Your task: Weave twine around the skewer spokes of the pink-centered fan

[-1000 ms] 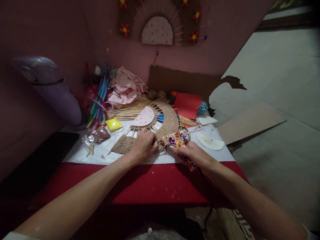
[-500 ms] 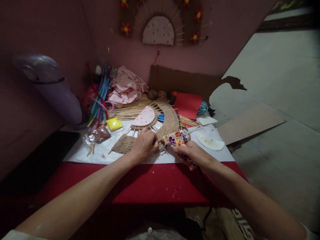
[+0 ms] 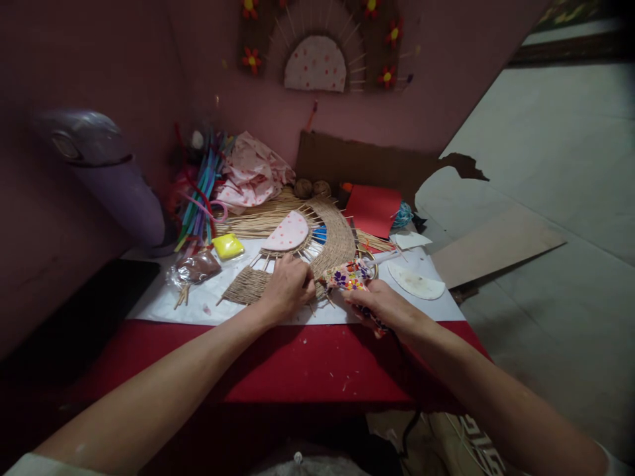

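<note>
A half-round piece of woven twine on sticks [image 3: 337, 231] lies on white paper [image 3: 163, 301], with a dotted pink half-disc [image 3: 288, 231] at its centre. My left hand [image 3: 289, 285] is closed on the lower part of the weave, its fingertips partly hidden. In my right hand [image 3: 381, 305] is a flower-patterned glue gun [image 3: 350, 274], a clear glue stick at its back. The gun's nozzle points left and meets the weave beside my left fingers.
Behind lie thin sticks [image 3: 253, 221], dotted cloth [image 3: 255, 172], twine balls [image 3: 311, 188] and red sheet [image 3: 373, 208]. On the left are a purple bottle [image 3: 116, 192], pipe cleaners [image 3: 198, 192], yellow packet [image 3: 229, 246] and brown packet [image 3: 198, 266]. A white half-disc [image 3: 415, 281] lies right.
</note>
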`<state>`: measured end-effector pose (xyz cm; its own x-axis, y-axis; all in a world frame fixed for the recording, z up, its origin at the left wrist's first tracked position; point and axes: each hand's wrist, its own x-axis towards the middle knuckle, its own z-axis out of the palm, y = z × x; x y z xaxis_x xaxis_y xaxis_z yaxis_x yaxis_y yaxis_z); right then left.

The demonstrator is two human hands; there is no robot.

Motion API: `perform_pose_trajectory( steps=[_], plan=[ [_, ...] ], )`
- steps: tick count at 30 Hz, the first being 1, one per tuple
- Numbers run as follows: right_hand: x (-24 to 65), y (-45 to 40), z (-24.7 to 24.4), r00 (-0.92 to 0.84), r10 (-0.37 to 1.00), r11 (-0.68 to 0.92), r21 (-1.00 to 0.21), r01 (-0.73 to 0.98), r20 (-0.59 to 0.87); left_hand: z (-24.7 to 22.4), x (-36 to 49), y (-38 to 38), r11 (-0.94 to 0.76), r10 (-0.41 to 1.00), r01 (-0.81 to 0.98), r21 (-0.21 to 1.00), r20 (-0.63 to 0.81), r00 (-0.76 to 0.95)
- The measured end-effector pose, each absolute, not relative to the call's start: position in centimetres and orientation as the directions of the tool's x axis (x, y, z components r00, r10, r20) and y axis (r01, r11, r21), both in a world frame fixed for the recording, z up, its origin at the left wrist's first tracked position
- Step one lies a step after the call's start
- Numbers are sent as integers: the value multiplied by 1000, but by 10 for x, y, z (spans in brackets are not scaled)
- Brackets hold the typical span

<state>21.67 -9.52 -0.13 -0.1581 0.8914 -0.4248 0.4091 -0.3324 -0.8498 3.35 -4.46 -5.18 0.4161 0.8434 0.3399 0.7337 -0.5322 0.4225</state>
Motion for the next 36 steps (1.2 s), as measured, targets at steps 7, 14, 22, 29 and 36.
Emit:
perform_pose_trajectory(
  steps=[7, 14, 22, 29, 36],
  plan=[
    [216, -95, 0, -150, 888, -339, -840, 423, -434, -49, 34, -46, -527, 847, 735, 426, 336, 413],
    [215, -96, 1, -139, 888, -353, -844, 404, -438, -50, 34, -46, -532, 843, 739, 414, 345, 413],
    [216, -97, 3, -137, 891, -357, -853, 380, -433, -50, 34, -45, -526, 848, 729, 438, 335, 410],
    [213, -96, 3, -160, 882, -354, -847, 396, -444, -50, 34, -46, -520, 851, 735, 434, 330, 408],
    [218, -97, 1, -165, 885, -366, -868, 335, -436, -52, 33, -45, -545, 834, 723, 425, 359, 419]
  ],
)
